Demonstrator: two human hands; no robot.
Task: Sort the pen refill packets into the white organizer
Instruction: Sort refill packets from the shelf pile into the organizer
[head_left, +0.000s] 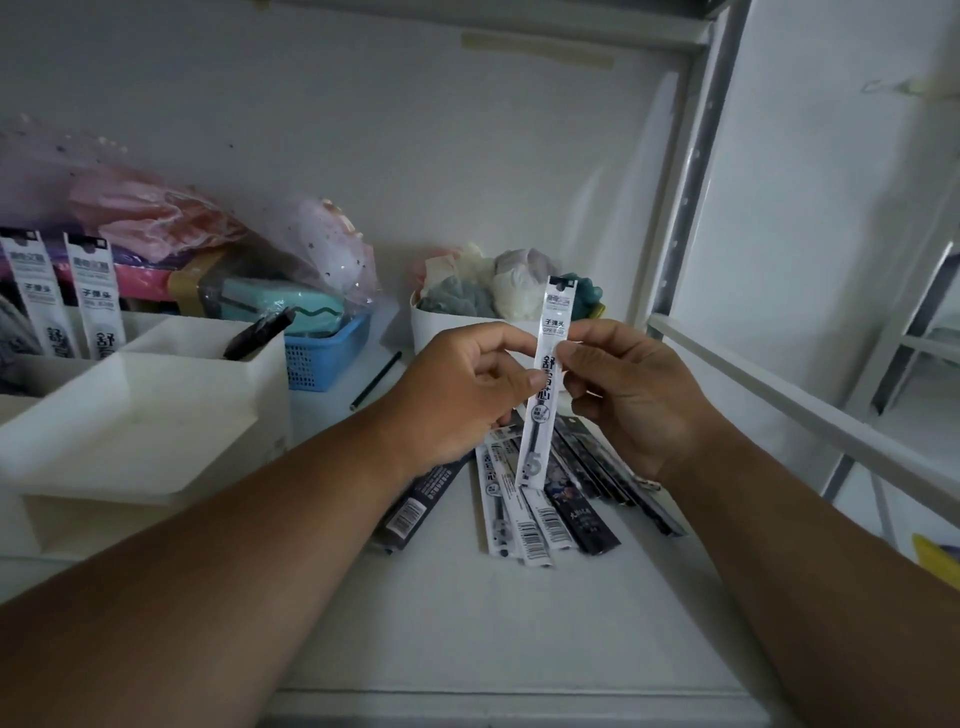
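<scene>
**Refill packet held upright in both hands above the shelf pile**

At far left, two long white printed refill packets stand upright in a rear compartment of the white plastic tiered organizer, whose walls are smooth, matte and box-shaped. A dark glossy wrapped item leans out of a neighbouring compartment. Behind the organizer lies a crumpled translucent pink plastic bag; just right of the organizer sits a blue plastic mesh-sided basket. A thin dark pencil lies diagonally on the white shelf surface.

The left hand pinches the narrow white glossy refill packet at mid-length, thumb on the face, fingers curled behind it. The packet stands near vertical, tilted slightly, clear of the shelf. The right hand pinches the same packet's upper part between thumb and forefinger, remaining fingers loosely curled.

Directly below both hands, a fanned pile of flat refill packets, some white with barcodes, some dark, rests on the shelf, overlapping one another. Behind the hands stands a white round plastic tub filled with soft, crumpled pale items. At right runs a white perforated metal shelf upright.
</scene>
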